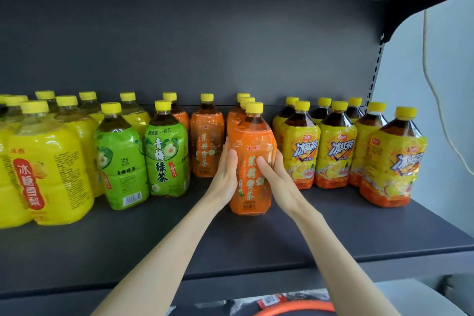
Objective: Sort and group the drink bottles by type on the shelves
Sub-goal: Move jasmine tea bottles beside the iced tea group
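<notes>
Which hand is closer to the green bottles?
Left. The left hand grips the orange bottle on the side toward the green bottles; the right hand grips the far side.

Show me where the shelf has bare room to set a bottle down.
Bare shelf runs along the front edge: before the green bottles, and between the held orange bottle and the rightmost yellow bottle. Behind, the rows stand crowded, and the left hand and right hand grip that bottle.

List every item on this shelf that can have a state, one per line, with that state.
Front orange bottle: capped, upright, gripped by both hands.
Left hand: grips the bottle's left side.
Right hand: grips its right side.
Green bottles: capped, upright, side by side.
Iced-tea bottles: capped, upright, grouped at right.
Yellow bottles: capped, upright, grouped at left.
</notes>
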Action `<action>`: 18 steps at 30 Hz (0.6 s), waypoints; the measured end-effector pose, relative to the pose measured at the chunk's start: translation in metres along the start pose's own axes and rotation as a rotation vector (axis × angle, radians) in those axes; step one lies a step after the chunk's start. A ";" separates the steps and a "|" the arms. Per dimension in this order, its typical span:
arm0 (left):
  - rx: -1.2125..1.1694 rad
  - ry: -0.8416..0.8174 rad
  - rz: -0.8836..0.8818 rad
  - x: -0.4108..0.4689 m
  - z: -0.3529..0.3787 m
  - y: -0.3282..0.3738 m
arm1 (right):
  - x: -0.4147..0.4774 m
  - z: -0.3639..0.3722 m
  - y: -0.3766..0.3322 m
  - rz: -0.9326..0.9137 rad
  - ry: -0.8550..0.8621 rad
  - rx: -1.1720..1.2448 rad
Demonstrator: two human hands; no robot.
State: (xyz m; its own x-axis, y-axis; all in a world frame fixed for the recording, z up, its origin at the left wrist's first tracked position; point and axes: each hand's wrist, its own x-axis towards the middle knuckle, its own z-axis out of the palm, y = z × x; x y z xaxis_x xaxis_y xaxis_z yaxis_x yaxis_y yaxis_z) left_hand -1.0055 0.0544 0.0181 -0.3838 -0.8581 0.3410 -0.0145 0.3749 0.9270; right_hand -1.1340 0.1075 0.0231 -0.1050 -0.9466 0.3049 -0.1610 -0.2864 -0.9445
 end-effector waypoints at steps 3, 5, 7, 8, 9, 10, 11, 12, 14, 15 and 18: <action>0.047 0.061 0.015 0.005 0.000 -0.003 | 0.000 0.000 0.001 -0.003 -0.013 -0.051; 0.057 0.093 0.017 0.007 0.001 -0.003 | 0.000 0.000 0.001 -0.012 -0.008 -0.090; 0.064 0.109 0.021 0.007 0.002 -0.002 | 0.000 0.002 0.003 -0.024 0.008 -0.125; 0.069 0.112 0.027 0.007 0.002 -0.001 | 0.001 0.002 0.004 -0.024 0.012 -0.135; 0.072 0.119 0.036 0.008 0.002 -0.002 | 0.001 0.002 0.005 -0.023 0.015 -0.144; 0.077 0.124 0.041 0.008 0.002 -0.003 | 0.002 0.002 0.005 -0.022 0.016 -0.155; 0.082 0.128 0.045 0.009 0.002 -0.004 | 0.002 0.002 0.005 -0.022 0.015 -0.167; 0.089 0.128 0.046 0.009 0.002 -0.003 | 0.003 0.002 0.005 -0.021 0.014 -0.181; 0.103 0.122 0.028 0.008 0.002 0.000 | 0.003 0.002 0.003 -0.016 0.013 -0.213; 0.112 0.116 0.021 0.007 0.001 0.001 | 0.002 0.002 0.002 -0.010 0.011 -0.233; 0.162 0.081 0.000 0.002 -0.004 0.009 | -0.001 -0.002 -0.003 0.024 0.006 -0.308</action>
State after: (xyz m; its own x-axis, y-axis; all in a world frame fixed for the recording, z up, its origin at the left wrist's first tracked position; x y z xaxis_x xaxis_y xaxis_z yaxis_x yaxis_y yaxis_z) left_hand -1.0028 0.0549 0.0275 -0.3081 -0.8811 0.3588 -0.1659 0.4211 0.8917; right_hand -1.1349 0.1091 0.0262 -0.1182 -0.9512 0.2851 -0.4479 -0.2052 -0.8702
